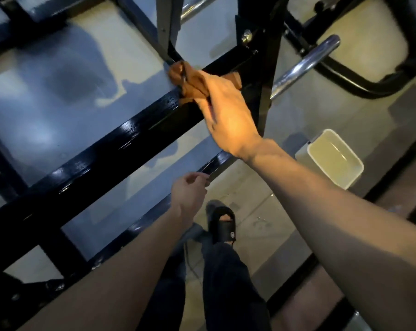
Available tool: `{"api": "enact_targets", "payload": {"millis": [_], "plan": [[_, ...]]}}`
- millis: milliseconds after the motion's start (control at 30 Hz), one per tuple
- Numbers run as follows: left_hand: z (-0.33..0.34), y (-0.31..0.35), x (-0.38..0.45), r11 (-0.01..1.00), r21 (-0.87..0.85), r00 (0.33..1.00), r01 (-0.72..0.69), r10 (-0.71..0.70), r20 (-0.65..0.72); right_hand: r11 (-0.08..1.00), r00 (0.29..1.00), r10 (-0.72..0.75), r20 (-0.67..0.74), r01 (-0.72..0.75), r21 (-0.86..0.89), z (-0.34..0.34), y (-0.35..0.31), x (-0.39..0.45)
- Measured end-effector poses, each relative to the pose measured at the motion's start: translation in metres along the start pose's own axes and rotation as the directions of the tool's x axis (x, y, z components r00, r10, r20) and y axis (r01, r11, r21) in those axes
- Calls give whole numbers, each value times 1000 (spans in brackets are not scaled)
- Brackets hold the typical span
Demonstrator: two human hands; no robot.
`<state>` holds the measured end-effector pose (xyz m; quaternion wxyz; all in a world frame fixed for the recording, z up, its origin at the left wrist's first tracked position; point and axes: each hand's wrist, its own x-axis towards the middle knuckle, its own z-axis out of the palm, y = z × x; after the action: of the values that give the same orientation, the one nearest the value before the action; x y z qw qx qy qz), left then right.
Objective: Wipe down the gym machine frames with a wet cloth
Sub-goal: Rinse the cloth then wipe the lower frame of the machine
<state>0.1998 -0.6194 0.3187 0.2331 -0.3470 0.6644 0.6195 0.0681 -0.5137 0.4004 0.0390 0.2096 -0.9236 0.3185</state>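
A black, glossy machine frame beam (121, 142) runs diagonally from lower left to upper right, wet along its top. My right hand (226, 115) presses an orange-brown cloth (190, 80) onto the beam near its junction with an upright post (266, 68), fingers wrapped around the bunched cloth. My left hand (189, 192) hovers lower, beside a second parallel black bar (209, 167), fingers loosely curled with nothing in them.
A white rectangular basin (333, 158) with water stands on the floor at right. Chrome tubes (305, 65) stick out behind the post. My foot in a black sandal (222, 225) stands on the pale floor below the frame. More black frame parts cross the left side.
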Motion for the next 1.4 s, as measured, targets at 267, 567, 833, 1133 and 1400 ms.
{"api": "enact_targets", "payload": {"millis": [267, 567, 833, 1133, 1400], "plan": [[17, -17, 34, 995, -52, 996, 79, -78, 33, 243, 514, 839, 177, -647, 723, 43, 43, -103], [128, -106, 111, 986, 160, 955, -49, -1, 298, 150, 438, 827, 352, -776, 613, 143, 163, -219], [167, -159, 181, 996, -83, 947, 27, 1, 321, 337, 512, 777, 367, -830, 444, 170, 236, -234], [205, -117, 249, 932, -361, 902, 19, 139, 408, 499, 660, 727, 187, -696, 516, 145, 286, -184], [177, -79, 257, 889, -456, 851, -46, 274, 449, 440, 739, 614, 277, -611, 658, 123, 255, -159]]}}
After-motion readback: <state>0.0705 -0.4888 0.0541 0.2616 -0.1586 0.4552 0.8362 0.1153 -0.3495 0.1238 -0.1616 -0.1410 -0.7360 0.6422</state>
